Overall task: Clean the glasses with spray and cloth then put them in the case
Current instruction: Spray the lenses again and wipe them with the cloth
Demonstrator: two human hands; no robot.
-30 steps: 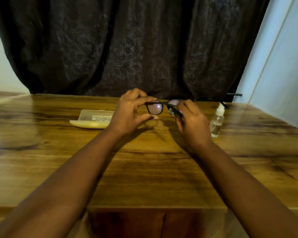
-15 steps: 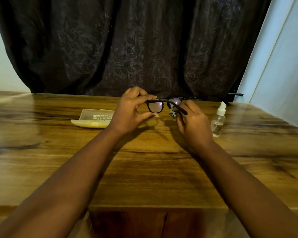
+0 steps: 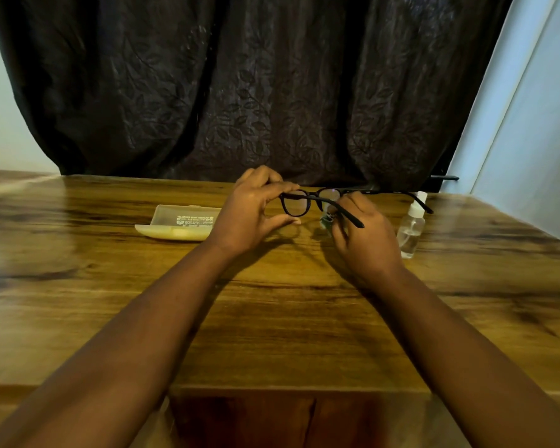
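Note:
Black-framed glasses (image 3: 296,205) are held above the wooden table (image 3: 272,318), temples unfolded. My left hand (image 3: 253,218) pinches the left lens rim between fingers and thumb. My right hand (image 3: 364,240) is curled round a small patterned cloth (image 3: 326,221) at the right lens; most of the cloth is hidden in the fingers. An open cream glasses case (image 3: 178,224) lies on the table left of my left hand. A small clear spray bottle (image 3: 411,229) with a white top stands just right of my right hand.
A dark patterned curtain (image 3: 256,92) hangs behind the table's far edge. A pale wall (image 3: 530,140) rises at the right. The table's front edge (image 3: 298,391) runs close to my body, with a dark wooden panel below it.
The glasses have risen slightly and tilted, with the right temple swung out toward the bottle. My right hand has shifted a little lower under the right lens with the cloth.

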